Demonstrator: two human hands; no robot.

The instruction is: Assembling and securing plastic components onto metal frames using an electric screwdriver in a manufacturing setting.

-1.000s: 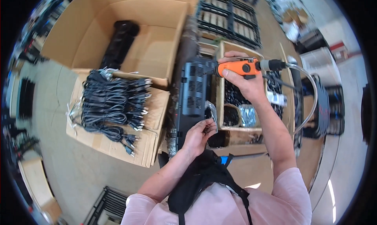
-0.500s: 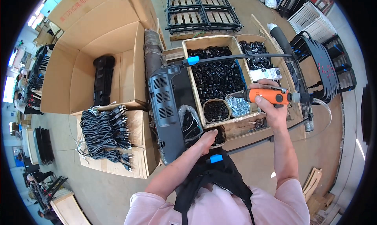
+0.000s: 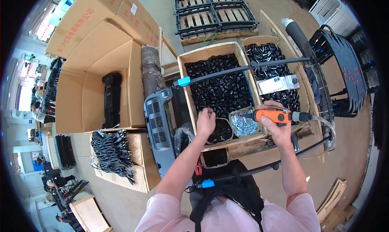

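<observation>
My right hand (image 3: 276, 128) is wrapped round an orange and black power screwdriver (image 3: 270, 115), with a clear hose trailing off its right end. The tool's dark tip points left, over a tub of silver screws (image 3: 244, 122). My left hand (image 3: 206, 122) is at the near left corner of a wooden bin of black plastic caps (image 3: 219, 84), beside a round tub of small black parts (image 3: 221, 131). Its fingers are curled down; what they hold, if anything, is hidden. A black frame with a grey vented panel (image 3: 159, 118) and blue clips (image 3: 184, 81) lies across the bins.
Black-headed bolts and a white box (image 3: 278, 84) fill the right compartment. Left stand an open carton (image 3: 73, 98) with a black part inside and a box topped with bundled cables (image 3: 111, 151). Frames lie on a pallet (image 3: 214, 15) at the back; a square tub (image 3: 215, 157) sits nearest me.
My left hand has moved up from the near tub to the corner of the cap bin. My right hand still holds the screwdriver. The view has shifted.
</observation>
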